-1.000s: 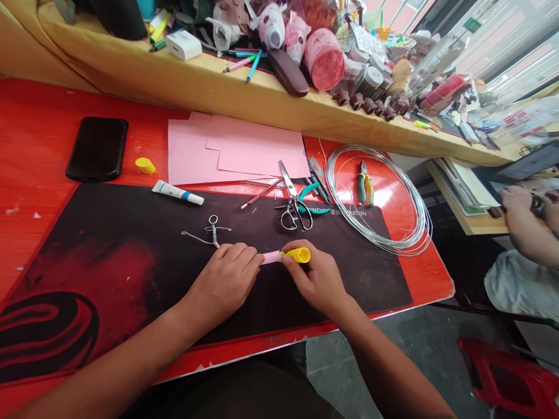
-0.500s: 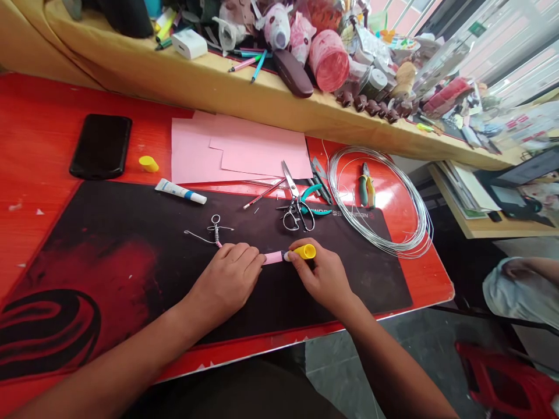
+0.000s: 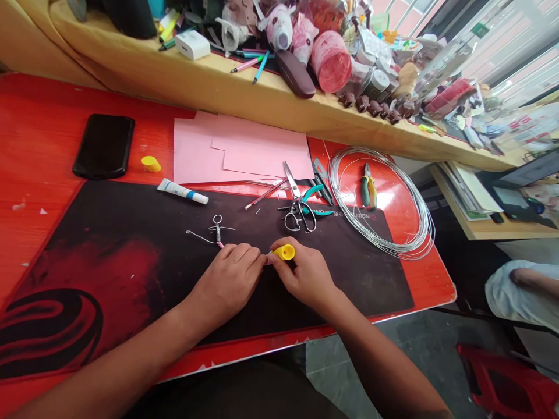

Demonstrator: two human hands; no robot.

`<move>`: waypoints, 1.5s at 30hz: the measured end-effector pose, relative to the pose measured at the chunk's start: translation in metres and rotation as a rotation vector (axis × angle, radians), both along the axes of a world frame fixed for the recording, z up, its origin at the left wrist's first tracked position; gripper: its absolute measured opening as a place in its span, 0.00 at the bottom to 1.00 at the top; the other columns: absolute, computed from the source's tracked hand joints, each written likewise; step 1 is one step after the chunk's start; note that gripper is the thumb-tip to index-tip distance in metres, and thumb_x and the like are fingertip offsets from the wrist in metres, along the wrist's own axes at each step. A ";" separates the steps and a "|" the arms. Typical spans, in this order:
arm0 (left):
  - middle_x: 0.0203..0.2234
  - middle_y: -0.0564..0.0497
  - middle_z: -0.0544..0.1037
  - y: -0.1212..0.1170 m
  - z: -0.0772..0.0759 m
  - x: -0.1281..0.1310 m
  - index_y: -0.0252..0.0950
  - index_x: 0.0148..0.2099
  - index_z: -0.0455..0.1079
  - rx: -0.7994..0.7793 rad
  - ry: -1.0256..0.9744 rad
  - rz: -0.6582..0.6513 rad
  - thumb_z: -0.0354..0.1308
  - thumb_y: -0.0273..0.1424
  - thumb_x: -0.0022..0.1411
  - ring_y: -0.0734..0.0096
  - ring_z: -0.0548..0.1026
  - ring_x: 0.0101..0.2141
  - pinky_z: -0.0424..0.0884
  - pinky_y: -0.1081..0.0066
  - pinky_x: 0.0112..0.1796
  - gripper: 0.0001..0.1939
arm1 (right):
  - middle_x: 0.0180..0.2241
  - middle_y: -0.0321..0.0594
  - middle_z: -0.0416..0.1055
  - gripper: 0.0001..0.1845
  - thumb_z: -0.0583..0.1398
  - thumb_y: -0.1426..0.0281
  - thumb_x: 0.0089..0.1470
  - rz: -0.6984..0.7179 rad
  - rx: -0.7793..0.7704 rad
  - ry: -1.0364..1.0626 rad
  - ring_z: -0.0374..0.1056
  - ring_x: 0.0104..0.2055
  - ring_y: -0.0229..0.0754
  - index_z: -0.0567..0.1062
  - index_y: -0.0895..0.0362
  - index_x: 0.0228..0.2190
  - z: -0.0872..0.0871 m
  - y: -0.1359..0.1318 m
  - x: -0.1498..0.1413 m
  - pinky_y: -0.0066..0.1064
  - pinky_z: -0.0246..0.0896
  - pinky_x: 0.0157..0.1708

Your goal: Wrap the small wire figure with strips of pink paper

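A yellow glue stick (image 3: 286, 252) is gripped in my right hand (image 3: 305, 273), between thumb and fingers. Its tip, mostly hidden by my thumb, is over a narrow pink paper strip (image 3: 268, 261). My left hand (image 3: 231, 276) is closed over the strip and presses it on the black mat. From under that hand pokes a small twisted wire figure (image 3: 218, 231) with a loop head and thin wire arms; a pink wrap shows at its lower end. My left fingers hide the rest of it.
Beyond my hands lie scissors (image 3: 293, 189), a white tube (image 3: 182, 191), a yellow cap (image 3: 151, 163), pink paper sheets (image 3: 196, 154), a wire coil (image 3: 421, 224), pliers (image 3: 368, 189) and a phone (image 3: 103, 146). A crowded shelf (image 3: 244, 93) runs behind. Another person's arm (image 3: 537, 280) shows at right.
My right hand has slid the glue stick left along the strip, toward my left hand, after a slight move right. My left hand stays pressed down. The other person's arm has moved lower.
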State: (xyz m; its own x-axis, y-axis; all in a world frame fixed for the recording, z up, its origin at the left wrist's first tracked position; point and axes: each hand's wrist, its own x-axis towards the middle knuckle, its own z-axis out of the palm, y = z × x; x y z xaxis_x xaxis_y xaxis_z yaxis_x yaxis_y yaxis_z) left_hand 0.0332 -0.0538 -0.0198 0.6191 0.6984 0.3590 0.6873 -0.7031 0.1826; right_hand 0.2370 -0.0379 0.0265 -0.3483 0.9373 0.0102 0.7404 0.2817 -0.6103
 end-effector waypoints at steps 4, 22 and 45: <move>0.41 0.42 0.80 0.000 0.001 0.000 0.32 0.49 0.76 -0.008 0.011 -0.003 0.52 0.24 0.75 0.53 0.74 0.41 0.68 0.55 0.41 0.11 | 0.35 0.39 0.83 0.09 0.59 0.61 0.70 -0.006 0.033 -0.070 0.78 0.32 0.46 0.75 0.52 0.43 -0.002 0.001 0.002 0.32 0.61 0.33; 0.41 0.42 0.80 0.000 0.004 0.002 0.32 0.50 0.75 -0.027 0.011 0.020 0.52 0.25 0.75 0.54 0.75 0.41 0.68 0.56 0.42 0.11 | 0.35 0.38 0.82 0.10 0.60 0.60 0.69 -0.121 0.012 0.052 0.74 0.29 0.42 0.77 0.52 0.43 0.006 -0.002 0.018 0.32 0.63 0.33; 0.40 0.43 0.80 0.000 0.004 0.001 0.34 0.49 0.75 -0.036 0.017 0.020 0.50 0.26 0.76 0.55 0.74 0.41 0.67 0.56 0.41 0.11 | 0.33 0.37 0.82 0.09 0.59 0.61 0.69 -0.106 0.011 -0.031 0.74 0.26 0.43 0.76 0.52 0.41 0.002 -0.009 0.017 0.32 0.61 0.30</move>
State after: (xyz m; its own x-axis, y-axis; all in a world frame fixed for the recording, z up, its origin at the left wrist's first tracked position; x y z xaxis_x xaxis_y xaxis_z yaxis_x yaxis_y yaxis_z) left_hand 0.0342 -0.0542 -0.0160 0.6109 0.7228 0.3230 0.7040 -0.6826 0.1961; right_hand 0.2544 -0.0468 0.0287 -0.2472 0.9689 0.0111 0.7849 0.2069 -0.5841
